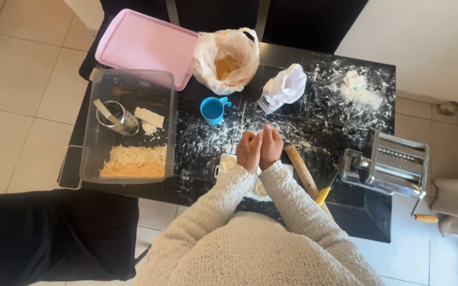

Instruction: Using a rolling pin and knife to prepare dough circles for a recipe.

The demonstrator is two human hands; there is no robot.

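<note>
Broadly, a dark, flour-dusted tabletop carries a clear plastic tub of grated cheese at left, a pink tray behind it, a metal pasta machine at right, a plastic bag, a white flour bag, a wooden rolling pin and a blue cup. Near the front edge, the left hand and right hand press together, fingers curled, around a small piece of dough barely visible between them.
</note>
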